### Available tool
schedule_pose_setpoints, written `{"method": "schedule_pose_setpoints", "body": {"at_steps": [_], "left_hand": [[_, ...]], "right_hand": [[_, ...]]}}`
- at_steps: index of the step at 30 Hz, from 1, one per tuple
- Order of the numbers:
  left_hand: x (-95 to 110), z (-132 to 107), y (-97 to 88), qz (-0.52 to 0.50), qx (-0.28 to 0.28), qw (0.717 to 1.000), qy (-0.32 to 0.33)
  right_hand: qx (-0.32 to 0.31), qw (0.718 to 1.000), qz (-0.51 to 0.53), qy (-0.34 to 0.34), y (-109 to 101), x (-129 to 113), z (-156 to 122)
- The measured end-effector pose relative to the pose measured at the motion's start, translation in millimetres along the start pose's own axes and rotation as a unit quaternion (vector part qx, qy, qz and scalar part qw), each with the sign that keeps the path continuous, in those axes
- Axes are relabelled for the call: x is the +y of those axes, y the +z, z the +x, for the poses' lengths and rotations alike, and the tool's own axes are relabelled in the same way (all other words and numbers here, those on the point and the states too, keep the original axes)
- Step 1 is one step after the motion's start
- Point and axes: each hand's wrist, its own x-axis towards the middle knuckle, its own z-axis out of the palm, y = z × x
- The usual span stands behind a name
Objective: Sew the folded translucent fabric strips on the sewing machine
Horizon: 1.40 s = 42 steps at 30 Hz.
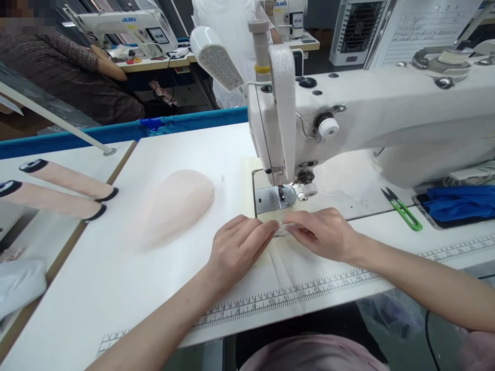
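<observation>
In the head view, my left hand (243, 242) and my right hand (323, 232) meet just in front of the sewing machine's needle plate (266, 200). The thumb and fingers of each hand are pinched together on a small strip of thin, see-through material (283, 230) between them. What exactly it is I cannot make out. Right behind my fingertips is the presser foot (282, 194) of the white sewing machine (359, 103). To the left of my left hand, a pale beige, sheer rounded piece (185, 203) lies on the white table (154, 288).
Green-handled thread snips (404, 208) and a blue cloth (460, 202) on a dark tray lie at right. Two beige rolls with dark ends (58, 198) sit at left. A printed ruler (286, 299) runs along the front edge. Behind a blue cloth border (201, 119), a person (65, 77) sits near another machine.
</observation>
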Motion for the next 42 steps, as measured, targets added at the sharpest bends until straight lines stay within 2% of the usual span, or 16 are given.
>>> {"method": "schedule_pose_setpoints", "body": {"at_steps": [9, 26, 42], "left_hand": [[0.2, -2.8, 2.1, -0.008, 0.007, 0.999, -0.033], [-1.5, -4.3, 1.8, -0.022, 0.0, 1.0, -0.013], [-2.1, -3.5, 3.0, -0.021, 0.007, 1.0, 0.001]], "right_hand": [[-0.008, 1.0, 0.011, 0.006, 0.4, 0.5, -0.9], [-0.035, 0.999, 0.002, -0.004, -2.0, 0.1, -1.3], [-0.035, 0.999, 0.007, -0.012, -2.1, 0.0, -0.2]]}}
